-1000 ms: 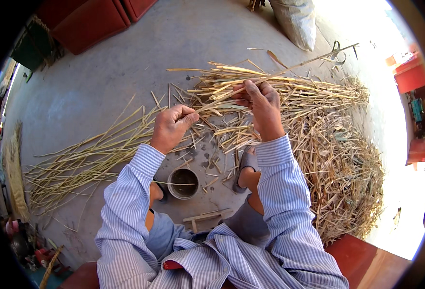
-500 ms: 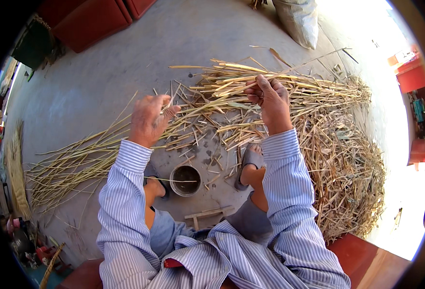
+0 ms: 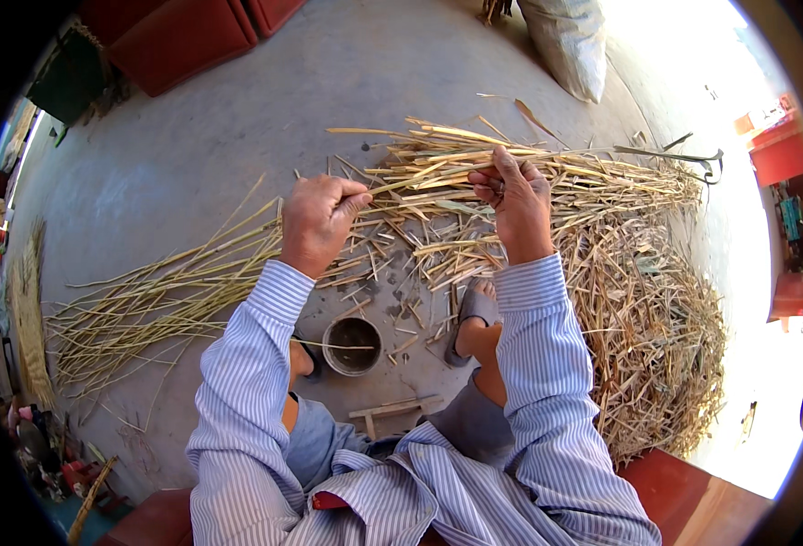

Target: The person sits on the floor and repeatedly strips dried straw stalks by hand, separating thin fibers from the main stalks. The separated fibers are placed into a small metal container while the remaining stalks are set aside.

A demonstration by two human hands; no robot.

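Between my two hands, above the floor, stretches a pale dry stalk (image 3: 411, 181). My left hand (image 3: 315, 226) is closed, pinching its left end between thumb and forefinger. Thumb and fingers of my right hand (image 3: 518, 207) grip the same stalk farther along. Just behind the right hand lies a pile of cut yellow stalks (image 3: 452, 138), pointing left and right. Thin greenish stems (image 3: 147, 305) fan out on the floor to the left. Below my hands, between the feet, a round metal pot (image 3: 351, 360) holds dark liquid, with one stem lying across it.
A large heap of dry leaf scraps (image 3: 647, 337) fills the right side. Short cut pieces litter the floor around the pot. A small wooden piece (image 3: 394, 409) lies near my knees. A pale sack (image 3: 565, 45) stands at the back, red furniture (image 3: 183, 41) at the back left.
My left hand has moved right, toward the right hand, and closed on the stalk's end. My right hand has stayed nearly in place. A dark, curled leaf strip now shows at far right.
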